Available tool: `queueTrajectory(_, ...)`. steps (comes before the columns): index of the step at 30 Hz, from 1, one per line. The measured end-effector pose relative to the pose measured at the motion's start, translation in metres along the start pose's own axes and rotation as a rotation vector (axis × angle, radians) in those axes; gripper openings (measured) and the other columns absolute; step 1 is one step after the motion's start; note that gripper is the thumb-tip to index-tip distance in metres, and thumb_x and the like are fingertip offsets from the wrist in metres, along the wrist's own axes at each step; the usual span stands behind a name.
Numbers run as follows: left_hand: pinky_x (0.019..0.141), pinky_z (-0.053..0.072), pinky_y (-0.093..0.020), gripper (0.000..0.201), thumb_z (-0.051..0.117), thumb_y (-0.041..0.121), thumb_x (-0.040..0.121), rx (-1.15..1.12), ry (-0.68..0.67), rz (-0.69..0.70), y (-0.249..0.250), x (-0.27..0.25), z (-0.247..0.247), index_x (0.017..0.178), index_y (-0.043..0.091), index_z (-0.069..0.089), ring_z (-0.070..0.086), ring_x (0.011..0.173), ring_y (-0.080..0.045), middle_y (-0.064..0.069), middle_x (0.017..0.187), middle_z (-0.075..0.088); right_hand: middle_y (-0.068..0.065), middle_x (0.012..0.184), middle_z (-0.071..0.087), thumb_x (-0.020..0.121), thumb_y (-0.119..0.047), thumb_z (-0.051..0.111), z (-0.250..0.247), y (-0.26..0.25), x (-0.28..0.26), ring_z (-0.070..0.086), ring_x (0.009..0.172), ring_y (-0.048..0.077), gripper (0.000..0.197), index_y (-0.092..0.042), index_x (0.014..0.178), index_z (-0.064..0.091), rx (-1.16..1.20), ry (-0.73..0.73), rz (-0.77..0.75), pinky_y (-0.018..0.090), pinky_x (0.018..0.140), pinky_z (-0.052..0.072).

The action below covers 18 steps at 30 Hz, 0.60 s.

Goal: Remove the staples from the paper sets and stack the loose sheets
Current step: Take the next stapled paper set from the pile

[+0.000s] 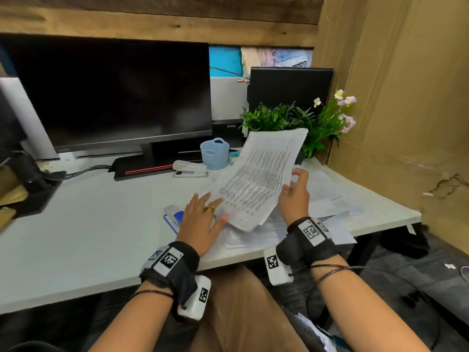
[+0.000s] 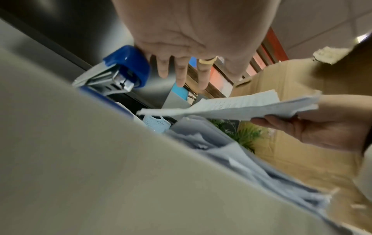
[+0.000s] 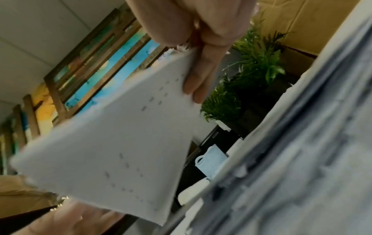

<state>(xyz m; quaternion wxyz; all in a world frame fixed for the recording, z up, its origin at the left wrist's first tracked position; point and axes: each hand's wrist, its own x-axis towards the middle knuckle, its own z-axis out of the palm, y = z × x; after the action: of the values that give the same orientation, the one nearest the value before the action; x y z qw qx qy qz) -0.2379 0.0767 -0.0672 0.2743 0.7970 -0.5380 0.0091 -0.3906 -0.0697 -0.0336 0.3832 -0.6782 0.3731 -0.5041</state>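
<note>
At far left a dark monitor (image 1: 109, 92) stands at the back of the white table (image 1: 88, 224). Before it lies a white stapler (image 1: 190, 168), and a blue stapler (image 1: 173, 215) sits just beside the left hand (image 1: 200, 222). That hand is flat, fingers spread and straight, holding nothing, its thumb by the near corner of the paper set (image 1: 261, 179). A small pale-blue basket (image 1: 215, 153) stands behind; its contents cannot be made out. The paper set is lifted above the table, tilted, its long axis running from near-left up to far-right toward the plant (image 1: 286, 118). The right hand (image 1: 295, 189) pinches its right edge, fingers beneath. Loose sheets (image 1: 327, 194) lie scattered underneath on the table.
</note>
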Motion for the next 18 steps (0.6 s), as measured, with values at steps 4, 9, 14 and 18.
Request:
queueTrajectory(4,0.113,0.017,-0.029,0.057,0.034,0.052,0.089,-0.443,0.184,-0.024,-0.007,0.002,-0.019,0.140,0.026,0.035,0.021,0.138,-0.016,0.000,0.148,0.030,0.009,0.095,0.058,0.092,0.007,0.036,0.006,-0.022,0.011,0.053,0.072,0.013,0.032,-0.003,0.122,0.033,0.132,0.093,-0.047,0.000,0.055,0.036)
queueTrajectory(9,0.113,0.023,-0.045,0.064,0.043,0.052,0.089,-0.409,0.427,-0.190,-0.013,0.005,-0.065,0.143,0.020,0.031,0.030,0.135,-0.023,-0.005,0.147,0.033,0.012,0.098,0.059,0.093,0.008,0.035,0.021,-0.034,0.015,0.061,0.085,0.025,0.032,-0.017,0.112,0.033,0.250,-0.094,0.041,0.033,0.072,0.051)
queueTrajectory(14,0.110,0.025,-0.051,0.075,0.058,0.049,0.083,-0.237,0.356,-0.381,-0.052,-0.010,-0.102,0.141,0.008,0.033,0.034,0.133,-0.032,-0.008,0.149,0.029,0.008,0.098,0.065,0.096,0.005,0.036,0.041,-0.037,-0.020,0.065,0.078,0.016,0.028,-0.018,0.113,0.036,0.284,-0.441,0.073,0.026,0.063,0.055)
queueTrajectory(18,0.097,0.041,-0.031,0.063,0.065,0.024,0.086,-0.471,0.358,-0.379,-0.076,-0.041,-0.112,0.138,0.011,0.032,0.049,0.120,-0.025,-0.007,0.135,0.049,0.013,0.109,0.063,0.094,0.009,0.036,0.060,-0.032,-0.053,0.068,0.088,0.019,0.037,-0.025,0.107,0.042,0.240,-0.656,0.088,0.031,0.067,0.057)
